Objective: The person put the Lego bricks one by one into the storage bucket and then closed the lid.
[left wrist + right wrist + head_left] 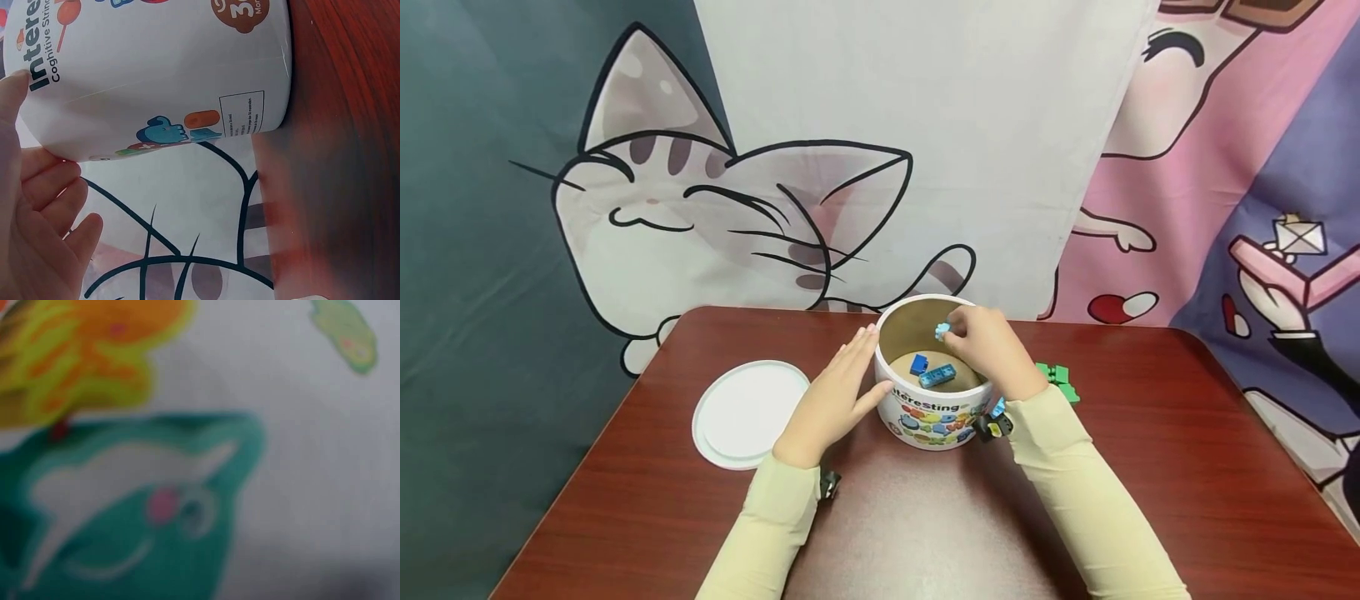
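Note:
A round white bucket [928, 421] with printed pictures stands on the table, its top uncovered. Dark blue bricks [937, 376] lie on its bottom. My left hand [831, 400] rests against the bucket's left side, fingers fairly straight near the rim and thumb at the front. In the left wrist view, those fingers [53, 194] touch the bucket wall. My right hand [992, 346] is over the bucket's opening and pinches a small light blue block [942, 331] between thumb and fingers. The right wrist view holds only the blurred printed bucket wall [312, 456].
A white round lid [748, 414] lies on the table left of the bucket. Several green blocks [1060, 379] sit to the right, partly behind the right forearm. Beside the bucket's right side a light blue piece [997, 408] shows. A cat-print cloth [820, 75] hangs behind the table.

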A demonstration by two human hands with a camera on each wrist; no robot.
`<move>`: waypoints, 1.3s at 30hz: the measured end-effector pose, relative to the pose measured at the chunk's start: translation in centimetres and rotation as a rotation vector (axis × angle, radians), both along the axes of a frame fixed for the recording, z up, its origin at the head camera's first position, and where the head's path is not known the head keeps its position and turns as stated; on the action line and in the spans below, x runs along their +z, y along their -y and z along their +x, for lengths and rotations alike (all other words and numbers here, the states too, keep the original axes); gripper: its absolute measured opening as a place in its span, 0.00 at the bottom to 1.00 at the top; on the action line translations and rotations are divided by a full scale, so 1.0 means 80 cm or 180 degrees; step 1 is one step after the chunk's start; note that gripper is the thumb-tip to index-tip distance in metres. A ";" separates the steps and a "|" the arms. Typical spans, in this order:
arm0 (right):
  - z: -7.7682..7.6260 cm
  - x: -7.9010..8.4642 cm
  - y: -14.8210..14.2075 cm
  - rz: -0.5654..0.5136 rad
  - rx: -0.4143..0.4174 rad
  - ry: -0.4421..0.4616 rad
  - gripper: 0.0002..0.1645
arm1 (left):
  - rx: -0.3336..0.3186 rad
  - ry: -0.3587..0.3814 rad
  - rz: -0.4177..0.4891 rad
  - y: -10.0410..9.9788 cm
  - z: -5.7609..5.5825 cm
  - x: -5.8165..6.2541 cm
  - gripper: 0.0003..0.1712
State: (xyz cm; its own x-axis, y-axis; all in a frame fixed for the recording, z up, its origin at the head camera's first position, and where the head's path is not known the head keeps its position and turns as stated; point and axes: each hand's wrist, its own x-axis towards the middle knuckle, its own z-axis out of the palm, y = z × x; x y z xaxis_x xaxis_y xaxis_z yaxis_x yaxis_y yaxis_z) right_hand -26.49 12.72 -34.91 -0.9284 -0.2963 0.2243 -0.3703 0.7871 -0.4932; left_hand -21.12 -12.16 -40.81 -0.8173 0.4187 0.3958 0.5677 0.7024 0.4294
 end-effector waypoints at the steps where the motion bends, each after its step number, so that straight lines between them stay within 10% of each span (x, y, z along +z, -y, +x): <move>1: -0.001 0.000 0.001 -0.0003 -0.0028 0.0011 0.17 | 0.0000 0.0000 -0.0012 0.000 0.000 0.000 0.43; 8: 0.007 0.005 0.000 -0.0335 -0.0057 -0.0051 0.18 | 0.0008 0.0008 -0.0009 0.001 0.000 0.000 0.43; 20: 0.038 -0.001 -0.035 -0.1163 -0.0458 -0.1169 0.08 | 0.0003 0.0001 -0.0040 0.001 -0.002 0.000 0.44; 39: 0.040 -0.042 -0.159 -0.0263 -0.0660 -0.0032 0.13 | 0.0018 0.0011 -0.0059 0.000 -0.004 -0.003 0.45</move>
